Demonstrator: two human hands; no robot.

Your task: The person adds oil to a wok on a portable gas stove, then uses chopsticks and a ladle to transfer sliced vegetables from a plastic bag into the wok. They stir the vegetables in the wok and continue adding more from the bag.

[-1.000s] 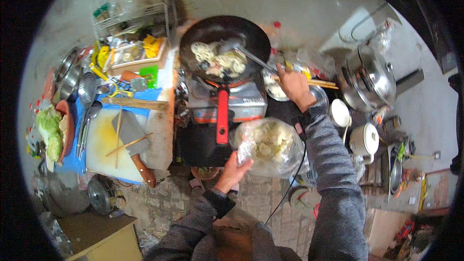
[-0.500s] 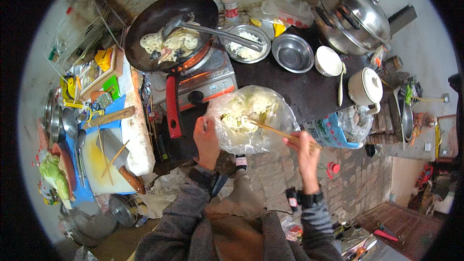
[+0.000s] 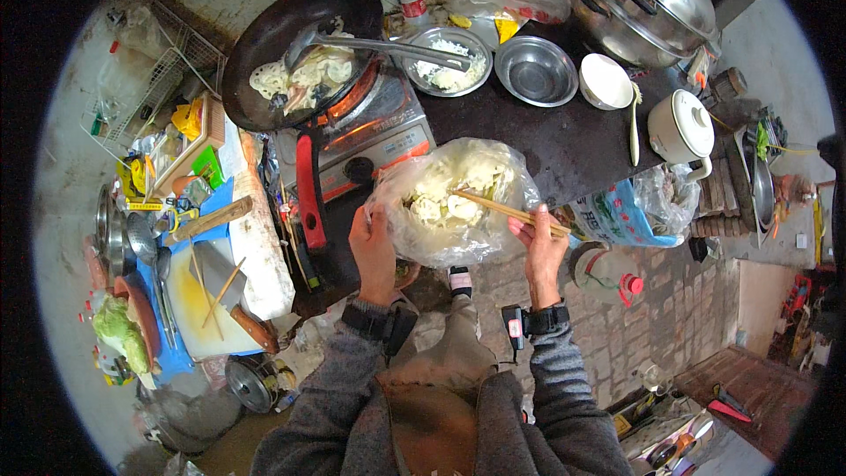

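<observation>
A clear plastic bag [image 3: 401, 234] lies spread at the near edge of the dark counter, holding pale pieces like cauliflower florets [image 3: 432, 211]. At its left edge my left hand [image 3: 374, 251] is closed on the plastic. My right hand [image 3: 539, 242] grips wooden chopsticks [image 3: 502, 208] at the bag's right side. Their tips reach among the florets, and I cannot make out whether they pinch one. Behind the bag, a black frying pan [image 3: 238, 79] with a red handle sits on a cooktop [image 3: 388, 145]. It contains pale pieces and a metal turner [image 3: 304, 46].
Right of the pan stand a metal bowl of white bits [image 3: 451, 79], another metal bowl [image 3: 536, 72], a white bowl [image 3: 606, 82], a lidded white pot [image 3: 681, 128] and a large steel steamer [image 3: 652, 4]. At left are a cutting board [image 3: 181, 300] and a knife [image 3: 256, 328].
My view has shifted slightly. The chopsticks have moved left and my right hand is closer to the bag, while my left hand stays at its left edge.
</observation>
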